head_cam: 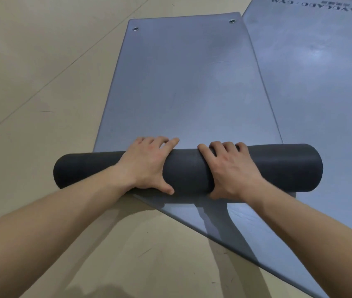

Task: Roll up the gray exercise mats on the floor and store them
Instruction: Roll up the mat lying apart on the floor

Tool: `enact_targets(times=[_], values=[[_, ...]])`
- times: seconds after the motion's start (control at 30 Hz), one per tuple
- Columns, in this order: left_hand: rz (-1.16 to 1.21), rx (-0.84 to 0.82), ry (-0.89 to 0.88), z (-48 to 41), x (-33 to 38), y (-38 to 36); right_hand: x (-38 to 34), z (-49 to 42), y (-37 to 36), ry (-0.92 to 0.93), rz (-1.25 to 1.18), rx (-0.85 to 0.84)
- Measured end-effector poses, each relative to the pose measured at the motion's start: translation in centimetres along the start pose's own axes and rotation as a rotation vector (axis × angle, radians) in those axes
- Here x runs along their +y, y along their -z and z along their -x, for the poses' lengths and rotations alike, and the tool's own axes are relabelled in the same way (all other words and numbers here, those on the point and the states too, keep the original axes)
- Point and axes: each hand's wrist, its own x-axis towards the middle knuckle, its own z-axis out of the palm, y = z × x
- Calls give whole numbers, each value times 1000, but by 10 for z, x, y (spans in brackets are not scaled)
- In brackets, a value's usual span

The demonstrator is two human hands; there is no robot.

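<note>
While mat [181,82] stretches ahead, roll [188,168] crosswise

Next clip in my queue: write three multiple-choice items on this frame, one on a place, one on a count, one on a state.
1. Where do the left hand and right hand rest?
A. on the roll of the gray exercise mat
B. on the bare floor
C. at the mat's far edge

2. How many metal eyelets show at the mat's far edge?
A. one
B. two
C. four

3. What state is this mat in?
A. fully flat
B. partly rolled
C. fully rolled

Answers:
1 A: fingers and thumbs of both hands curl round the dark roll.
2 B: one eyelet sits near each far corner.
3 B: a long flat stretch lies beyond the roll.
</note>
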Motion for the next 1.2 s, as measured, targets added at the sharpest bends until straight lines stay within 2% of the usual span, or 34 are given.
enact_targets(times=[0.07,0.17,0.27,0.37,0.43,0.53,0.57,0.67,0.73,0.77,0.87,0.93,1.1,1.2], values=[[-129,179,62,21,5,-22,11,-18,13,29,-66,-58],[-170,153,76,23,-1,-38,15,-26,7,-9,-71,-113],[-176,136,-2,12,-10,-30,11,-16,-2,-96,-10,-59],[-159,124,-36,10,-15,-14,18,-18,14,-60,-44,-62],[-107,35,-74,7,-16,1,25,-17,27,-38,-142,-146],[20,-181,-142,0,-10,13,32,-6,28,-41,-304,-338],[67,-229,-149,-2,-8,12,32,-1,25,-50,-312,-347],[232,-336,-119,-16,-11,17,25,17,11,-56,-169,-151],[256,-365,-106,-19,-14,17,18,24,2,-20,-69,-94],[223,-328,-99,-15,-12,14,18,23,1,-3,-70,-106],[-30,30,-46,11,9,-17,33,-1,17,11,-215,-195],[-120,151,-48,18,18,-31,38,-12,22,23,-250,-205],[13,39,-78,-15,-1,-8,12,11,-22,-55,-16,163],[-111,176,5,-1,9,-27,20,1,-23,-36,28,164]])
